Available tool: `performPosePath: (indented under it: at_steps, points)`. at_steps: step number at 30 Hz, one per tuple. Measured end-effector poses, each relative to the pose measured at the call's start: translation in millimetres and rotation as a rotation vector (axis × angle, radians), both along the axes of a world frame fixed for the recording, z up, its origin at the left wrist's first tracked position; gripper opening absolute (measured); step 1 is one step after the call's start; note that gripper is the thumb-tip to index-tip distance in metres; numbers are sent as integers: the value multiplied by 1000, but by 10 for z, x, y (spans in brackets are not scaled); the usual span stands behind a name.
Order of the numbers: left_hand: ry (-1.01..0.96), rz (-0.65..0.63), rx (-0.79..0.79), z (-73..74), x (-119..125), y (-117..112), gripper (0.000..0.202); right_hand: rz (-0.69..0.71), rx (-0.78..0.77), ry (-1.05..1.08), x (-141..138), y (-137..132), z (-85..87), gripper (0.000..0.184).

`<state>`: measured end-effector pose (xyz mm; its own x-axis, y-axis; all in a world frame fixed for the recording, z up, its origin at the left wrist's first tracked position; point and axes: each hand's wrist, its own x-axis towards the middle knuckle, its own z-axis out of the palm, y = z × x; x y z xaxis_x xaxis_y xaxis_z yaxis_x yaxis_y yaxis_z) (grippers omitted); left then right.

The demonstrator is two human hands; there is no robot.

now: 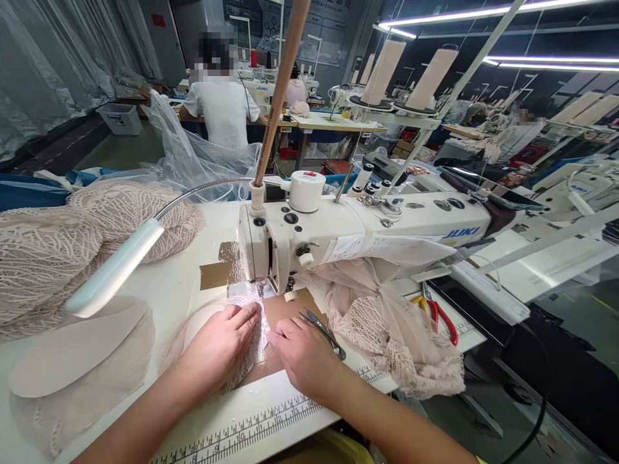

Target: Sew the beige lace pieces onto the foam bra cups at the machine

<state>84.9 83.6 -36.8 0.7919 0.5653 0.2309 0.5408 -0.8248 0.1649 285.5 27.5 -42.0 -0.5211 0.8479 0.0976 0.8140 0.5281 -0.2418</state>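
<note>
Beige lace fabric (245, 368) lies under the needle area (261, 288) of a white JUKI sewing machine (411, 219). My left hand (223, 336) rests on this fabric, its fingers lying flat close to the presser foot. To the right of the strip under the needle is my right hand (302, 354), with thumb and forefinger pinched at the fabric's edge. A pair of dark thread snips (325, 332) shows just beyond my right hand; whether the palm touches it is hidden. Brown tape (290, 309) covers the machine bed here.
Lace pieces (43, 258) are heaped at left, near a smooth beige pad (77, 351) and a lamp (116, 267). More lace (396, 335) bunches at right beside red-handled pliers (438, 316). A printed ruler (251, 433) runs along the front edge. A person (222, 109) sits ahead.
</note>
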Motion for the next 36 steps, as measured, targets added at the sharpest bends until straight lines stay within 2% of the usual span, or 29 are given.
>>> performPosePath:
  at_steps: [3, 8, 14, 24, 31, 36]
  points:
    - [89, 6, 38, 10, -29, 67, 37, -2, -5, -10, -7, 40, 21, 18]
    - [133, -25, 41, 27, -76, 122, 42, -5, -23, -17, -18, 92, 66, 20]
    - [82, -31, -5, -8, -105, 162, 47, 4, -27, -42, -21, 122, 102, 20]
    - [89, -58, -29, 24, -117, 436, 49, -32, -74, -159, -107, 382, 208, 11]
    - [65, -58, -18, 33, -121, 577, 46, -88, -88, -134, -130, 432, 202, 33]
    - [50, -102, -24, 38, -134, 471, 39, -92, -74, -112, -121, 423, 167, 41]
